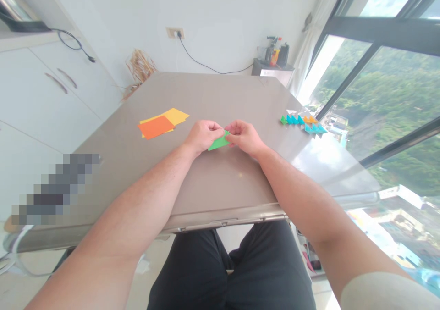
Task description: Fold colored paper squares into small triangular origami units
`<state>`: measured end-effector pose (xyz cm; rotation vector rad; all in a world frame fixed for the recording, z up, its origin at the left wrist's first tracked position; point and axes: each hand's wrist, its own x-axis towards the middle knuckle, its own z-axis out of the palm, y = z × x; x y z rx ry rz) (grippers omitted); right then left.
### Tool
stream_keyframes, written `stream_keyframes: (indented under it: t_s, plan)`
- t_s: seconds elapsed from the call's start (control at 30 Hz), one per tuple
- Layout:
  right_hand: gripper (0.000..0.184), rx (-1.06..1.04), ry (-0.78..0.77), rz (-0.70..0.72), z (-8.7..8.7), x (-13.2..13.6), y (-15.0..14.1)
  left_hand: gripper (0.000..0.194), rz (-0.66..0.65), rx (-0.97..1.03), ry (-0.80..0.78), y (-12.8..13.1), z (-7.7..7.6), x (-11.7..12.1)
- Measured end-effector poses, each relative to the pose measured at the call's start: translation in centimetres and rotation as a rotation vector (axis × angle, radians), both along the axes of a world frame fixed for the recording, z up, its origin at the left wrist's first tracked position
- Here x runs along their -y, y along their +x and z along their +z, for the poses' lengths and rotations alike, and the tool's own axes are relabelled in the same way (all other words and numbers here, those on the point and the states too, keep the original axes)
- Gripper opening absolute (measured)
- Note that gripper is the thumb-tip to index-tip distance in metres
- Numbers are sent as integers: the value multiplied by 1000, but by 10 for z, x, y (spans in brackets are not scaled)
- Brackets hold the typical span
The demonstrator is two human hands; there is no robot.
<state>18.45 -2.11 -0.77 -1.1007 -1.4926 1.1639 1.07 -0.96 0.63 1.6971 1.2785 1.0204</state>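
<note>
Between my two hands is a piece of green paper, apparently folded, just above or on the table. My left hand grips its left part, with thumb and fingers pressed together at the upper edge. On the other side, my right hand pinches the right end of the paper. The fingertips of both hands nearly meet at the top, and they cover part of the sheet. Loose sheets lie to the left: an orange sheet on top of yellow sheets.
Small folded paper pieces in green, blue and orange stand in rows at the table's right side, by the window. A blurred-out item lies at the left edge of the grey table. A cord runs along the back wall.
</note>
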Motion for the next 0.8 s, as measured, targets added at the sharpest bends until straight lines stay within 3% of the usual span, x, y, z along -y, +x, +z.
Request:
stream_keyframes:
  t_s: [0.8]
  plan:
    - [28,12,-29,46,6,4,-1,14,-3,-28,-3,0,2,1]
